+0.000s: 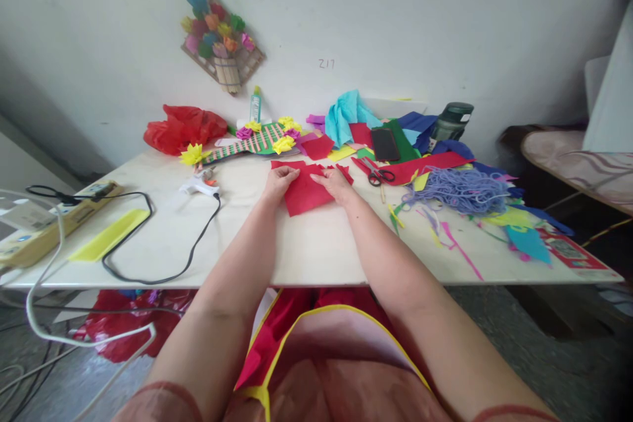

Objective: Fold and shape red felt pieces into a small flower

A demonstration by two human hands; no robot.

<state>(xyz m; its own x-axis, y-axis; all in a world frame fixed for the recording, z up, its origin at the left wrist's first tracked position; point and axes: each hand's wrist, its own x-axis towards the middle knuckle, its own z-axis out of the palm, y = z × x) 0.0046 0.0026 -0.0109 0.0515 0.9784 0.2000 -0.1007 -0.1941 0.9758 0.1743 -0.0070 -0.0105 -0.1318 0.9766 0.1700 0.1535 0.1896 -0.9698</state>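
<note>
A piece of red crepe paper (307, 196) lies in front of me near the middle of the table, with folded or cut edges along its far right side. My left hand (281, 181) pinches its left part between thumb and fingers. On the right part, my right hand (335, 182) is closed with the thumb pointing inward over the paper. Just right of that hand lie black-handled scissors (378, 174), partly on a long red strip (420, 166).
At right are blue-purple yarn (459, 190), a phone (384, 145) and a dark bottle (451, 124). A flower-decorated craft (254, 140) and red plastic bag (184, 130) lie behind. Leftward are a glue gun (200, 184), its black cord (190, 257) and a power strip (59, 221).
</note>
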